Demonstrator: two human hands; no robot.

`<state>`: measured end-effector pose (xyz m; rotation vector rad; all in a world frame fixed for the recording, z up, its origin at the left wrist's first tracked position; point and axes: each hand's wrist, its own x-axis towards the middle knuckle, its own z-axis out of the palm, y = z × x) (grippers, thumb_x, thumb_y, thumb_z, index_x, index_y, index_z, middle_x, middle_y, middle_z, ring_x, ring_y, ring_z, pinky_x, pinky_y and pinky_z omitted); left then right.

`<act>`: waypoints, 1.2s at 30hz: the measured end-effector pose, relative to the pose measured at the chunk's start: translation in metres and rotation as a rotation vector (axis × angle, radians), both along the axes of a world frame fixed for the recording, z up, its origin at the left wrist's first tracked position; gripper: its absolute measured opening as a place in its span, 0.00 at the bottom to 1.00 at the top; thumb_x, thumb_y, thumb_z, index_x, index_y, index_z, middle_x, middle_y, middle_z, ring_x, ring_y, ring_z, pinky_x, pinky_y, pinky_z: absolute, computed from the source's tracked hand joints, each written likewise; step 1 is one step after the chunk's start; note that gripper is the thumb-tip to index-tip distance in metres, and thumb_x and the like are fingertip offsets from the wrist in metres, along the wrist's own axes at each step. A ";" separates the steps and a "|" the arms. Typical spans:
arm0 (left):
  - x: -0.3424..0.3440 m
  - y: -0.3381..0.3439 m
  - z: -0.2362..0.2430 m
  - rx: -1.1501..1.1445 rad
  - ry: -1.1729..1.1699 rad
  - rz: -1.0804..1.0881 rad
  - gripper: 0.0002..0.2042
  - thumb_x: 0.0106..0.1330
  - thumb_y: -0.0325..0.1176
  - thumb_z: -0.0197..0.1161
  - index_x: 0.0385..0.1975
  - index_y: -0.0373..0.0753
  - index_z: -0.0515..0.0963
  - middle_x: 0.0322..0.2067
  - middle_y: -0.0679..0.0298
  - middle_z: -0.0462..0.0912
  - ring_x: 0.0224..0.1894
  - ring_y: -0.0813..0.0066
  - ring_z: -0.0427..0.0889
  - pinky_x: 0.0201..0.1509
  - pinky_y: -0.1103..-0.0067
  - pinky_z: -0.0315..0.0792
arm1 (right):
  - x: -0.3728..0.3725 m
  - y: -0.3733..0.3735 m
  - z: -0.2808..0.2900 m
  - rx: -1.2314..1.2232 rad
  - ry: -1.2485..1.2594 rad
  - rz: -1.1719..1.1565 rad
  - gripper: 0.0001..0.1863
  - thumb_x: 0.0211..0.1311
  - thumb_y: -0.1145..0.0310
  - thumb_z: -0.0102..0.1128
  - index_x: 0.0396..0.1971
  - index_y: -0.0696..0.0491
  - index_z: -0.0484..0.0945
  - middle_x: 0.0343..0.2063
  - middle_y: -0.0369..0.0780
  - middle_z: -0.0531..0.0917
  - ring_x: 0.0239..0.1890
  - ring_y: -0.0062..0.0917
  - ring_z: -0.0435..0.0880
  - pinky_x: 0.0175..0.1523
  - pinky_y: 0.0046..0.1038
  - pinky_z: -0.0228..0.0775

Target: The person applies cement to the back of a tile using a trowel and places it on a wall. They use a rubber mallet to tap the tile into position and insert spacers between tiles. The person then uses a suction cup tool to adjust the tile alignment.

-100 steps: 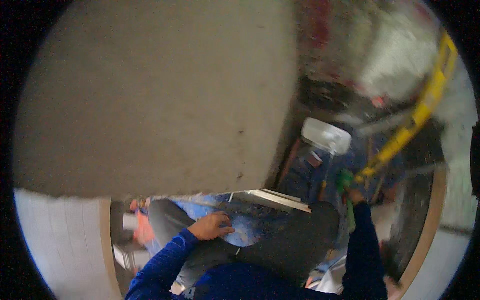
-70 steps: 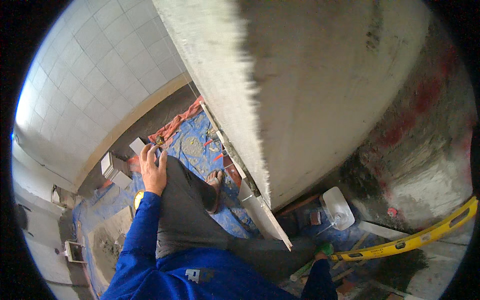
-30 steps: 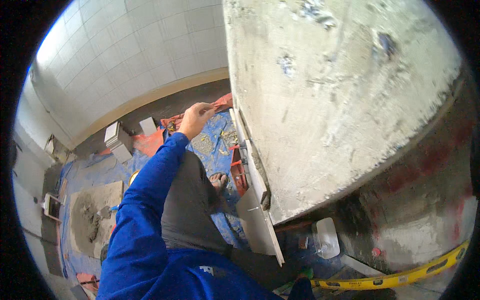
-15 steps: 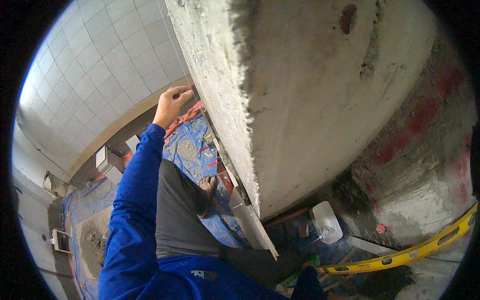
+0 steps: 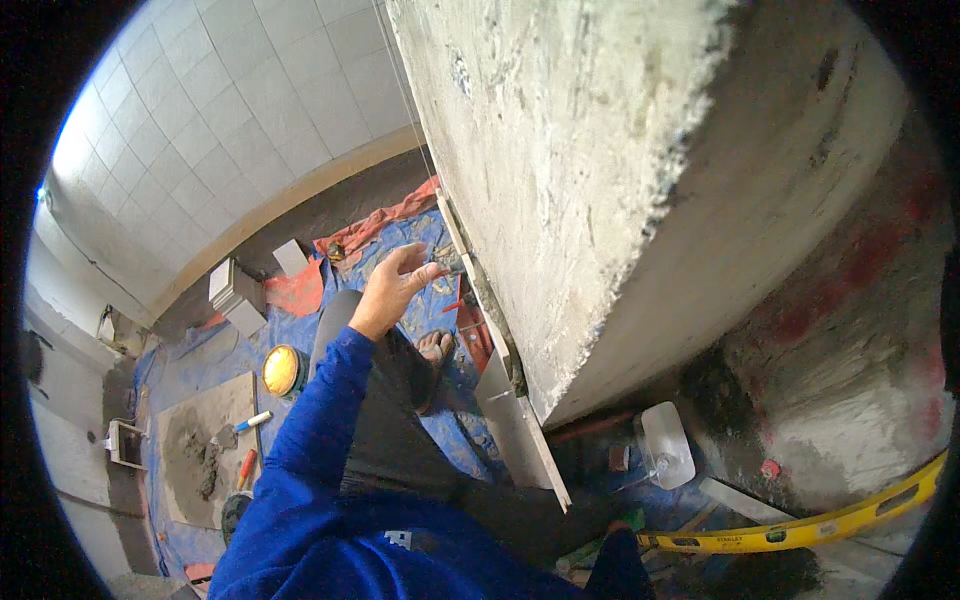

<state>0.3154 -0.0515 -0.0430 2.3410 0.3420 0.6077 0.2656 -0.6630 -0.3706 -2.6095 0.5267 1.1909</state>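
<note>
My left hand (image 5: 393, 290), in a blue sleeve, is held out over my knee with thumb and fingers apart. I see nothing between them. Its thumb is nearest to the row of grey tiles (image 5: 522, 440) set upright along the foot of the rough plastered wall (image 5: 550, 200). Mortar shows between tiles and wall, and red clips (image 5: 455, 305) sit near the tile edge. My right hand (image 5: 620, 528) is low in dark shadow, close to the end of a yellow spirit level (image 5: 800, 533); I cannot tell whether it grips the level.
Blue sheeting (image 5: 450, 425) covers the floor under my sandalled foot. At left are stacked tiles (image 5: 237, 298), a bucket with yellow contents (image 5: 283, 370), and a mortar-smeared board (image 5: 185, 430) beside a marker (image 5: 254, 421). A whitish plastic container (image 5: 667, 445) stands right of the wall corner.
My left hand has come down from beside the taut string toward the tile row, and its fingers have spread. The view has shifted, bringing the bucket and marker into sight.
</note>
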 end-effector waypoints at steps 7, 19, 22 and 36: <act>-0.022 -0.034 0.011 -0.543 -0.093 -0.090 0.27 0.68 0.36 0.72 0.65 0.33 0.74 0.59 0.60 0.82 0.63 0.68 0.78 0.66 0.69 0.73 | 0.003 0.002 0.002 0.001 -0.009 0.009 0.16 0.73 0.62 0.55 0.52 0.55 0.79 0.30 0.39 0.82 0.30 0.26 0.84 0.36 0.32 0.77; 0.016 -0.061 0.004 -0.169 -0.104 0.045 0.35 0.48 0.39 0.84 0.58 0.31 0.80 0.53 0.49 0.86 0.56 0.56 0.85 0.61 0.67 0.78 | 0.007 -0.005 -0.001 -0.023 -0.004 0.051 0.15 0.73 0.64 0.56 0.53 0.54 0.78 0.30 0.38 0.82 0.30 0.25 0.83 0.36 0.31 0.76; 0.019 -0.061 0.005 -0.147 -0.092 0.065 0.35 0.48 0.35 0.84 0.58 0.32 0.80 0.52 0.51 0.87 0.55 0.58 0.85 0.59 0.67 0.78 | 0.003 -0.008 -0.002 -0.021 -0.007 0.055 0.15 0.73 0.64 0.56 0.54 0.54 0.78 0.30 0.38 0.81 0.30 0.25 0.83 0.36 0.31 0.76; 0.016 -0.069 0.000 -0.175 -0.142 0.079 0.34 0.48 0.37 0.84 0.56 0.33 0.80 0.51 0.49 0.86 0.52 0.57 0.87 0.56 0.66 0.80 | -0.025 -0.003 0.017 -0.055 -0.049 -0.023 0.16 0.72 0.66 0.56 0.55 0.54 0.77 0.31 0.38 0.81 0.30 0.25 0.83 0.35 0.30 0.76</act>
